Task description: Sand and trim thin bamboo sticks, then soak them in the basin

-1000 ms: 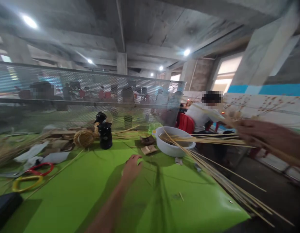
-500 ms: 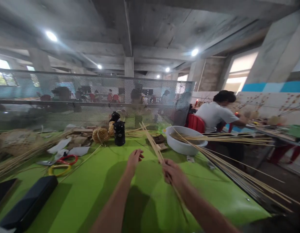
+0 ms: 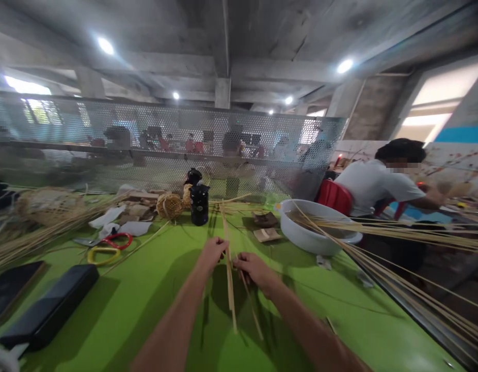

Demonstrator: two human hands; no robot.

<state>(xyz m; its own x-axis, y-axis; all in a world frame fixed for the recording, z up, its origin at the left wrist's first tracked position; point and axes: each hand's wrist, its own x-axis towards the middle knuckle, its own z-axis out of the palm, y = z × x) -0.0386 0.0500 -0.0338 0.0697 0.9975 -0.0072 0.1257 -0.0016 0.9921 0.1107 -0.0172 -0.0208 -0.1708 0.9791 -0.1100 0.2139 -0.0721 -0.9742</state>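
Note:
My left hand [image 3: 214, 250] is closed round a small bundle of pale, flat strips [image 3: 228, 279], which look like bamboo or cane and stand out above and below the fingers. Just to the right, my right hand [image 3: 251, 266] pinches a single thin strip [image 3: 253, 310] whose lower end points down toward me. Both hands are over the middle of the green tabletop [image 3: 154, 305], close together but apart. Some fingertips are hidden behind the strips and the hands themselves.
A white basin [image 3: 316, 240] at the right holds long strips [image 3: 397, 232] jutting past the table edge. Left lie scissors [image 3: 107, 253], a black case [image 3: 51, 305] and woven pieces [image 3: 169, 205]. A black jar [image 3: 199, 204] stands behind. A person in white [image 3: 374, 186] sits at right.
My left hand has taken hold of the strip bundle that my right hand held. One thin strip is now apart in my right hand. The view has shifted left.

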